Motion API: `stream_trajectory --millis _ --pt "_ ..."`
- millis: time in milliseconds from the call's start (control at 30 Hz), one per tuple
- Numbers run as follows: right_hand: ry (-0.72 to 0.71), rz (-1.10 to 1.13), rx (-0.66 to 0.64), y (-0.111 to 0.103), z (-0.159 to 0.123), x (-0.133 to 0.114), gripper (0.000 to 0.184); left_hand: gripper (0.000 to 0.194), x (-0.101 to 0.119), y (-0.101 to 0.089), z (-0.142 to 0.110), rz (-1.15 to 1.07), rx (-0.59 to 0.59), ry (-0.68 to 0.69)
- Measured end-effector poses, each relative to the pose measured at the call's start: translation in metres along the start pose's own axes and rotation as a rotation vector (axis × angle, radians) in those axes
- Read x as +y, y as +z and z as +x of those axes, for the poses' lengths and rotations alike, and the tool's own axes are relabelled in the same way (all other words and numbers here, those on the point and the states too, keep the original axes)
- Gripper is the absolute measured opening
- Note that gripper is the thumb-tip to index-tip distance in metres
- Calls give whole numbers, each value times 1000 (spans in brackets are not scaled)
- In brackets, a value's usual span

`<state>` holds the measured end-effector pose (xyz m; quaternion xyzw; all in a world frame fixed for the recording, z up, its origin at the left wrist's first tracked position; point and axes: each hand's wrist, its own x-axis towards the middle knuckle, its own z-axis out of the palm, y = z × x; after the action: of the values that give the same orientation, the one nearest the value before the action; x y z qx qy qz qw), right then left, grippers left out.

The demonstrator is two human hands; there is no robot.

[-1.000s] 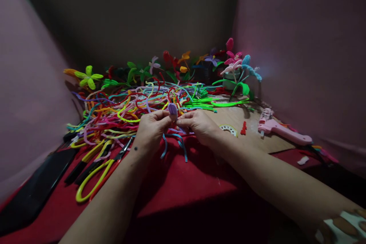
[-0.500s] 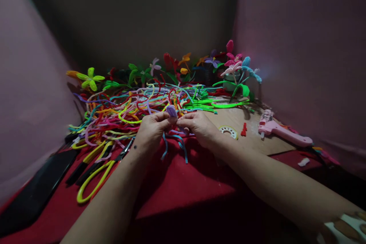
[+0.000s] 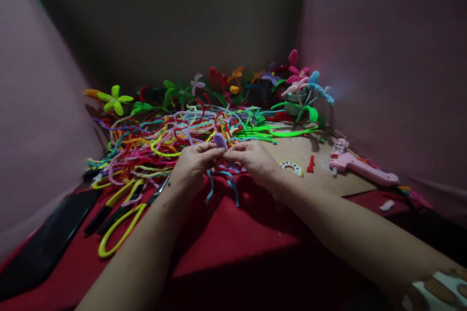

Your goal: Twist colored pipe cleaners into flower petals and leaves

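Observation:
A small purple pipe-cleaner petal (image 3: pixel 220 140) stands up between my two hands, at the near edge of a heap of pipe cleaners (image 3: pixel 175 131). My left hand (image 3: pixel 195 163) pinches its base between thumb and fingers. From the other side, the fingertips of my right hand (image 3: pixel 251 160) close on its lower end, almost touching the left thumb. The lower part of the petal is hidden by the fingers. Just below the hands, bent blue pipe cleaners (image 3: pixel 231 184) lie on the red cloth (image 3: pixel 233 243).
Pipe-cleaner flowers (image 3: pixel 116 100) line the back. At left lie yellow-handled scissors (image 3: pixel 122 233), black-and-yellow pliers (image 3: pixel 109 206) and a black slab-like object (image 3: pixel 47 243). On the cardboard (image 3: pixel 321 189) at right are a pink glue gun (image 3: pixel 359 165), a tape roll (image 3: pixel 291 167) and a red piece (image 3: pixel 311 164).
The purple petal has turned and tilted slightly, and both hands have shifted a little with their fingertips closer together. The things on the table stay where they were.

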<state>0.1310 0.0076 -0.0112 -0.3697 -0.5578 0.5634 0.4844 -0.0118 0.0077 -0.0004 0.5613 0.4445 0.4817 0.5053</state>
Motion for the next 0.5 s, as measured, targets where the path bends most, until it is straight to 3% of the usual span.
stream_trajectory --millis 200,400,500 --pt "6 9 1 -1 1 -1 13 16 -3 -1 0 22 -38 24" --pt "78 143 -99 -1 1 -1 13 17 -3 -4 4 -105 -125 -64" --pt "77 166 -110 0 1 -1 10 17 0 -2 2 -101 -95 -39"
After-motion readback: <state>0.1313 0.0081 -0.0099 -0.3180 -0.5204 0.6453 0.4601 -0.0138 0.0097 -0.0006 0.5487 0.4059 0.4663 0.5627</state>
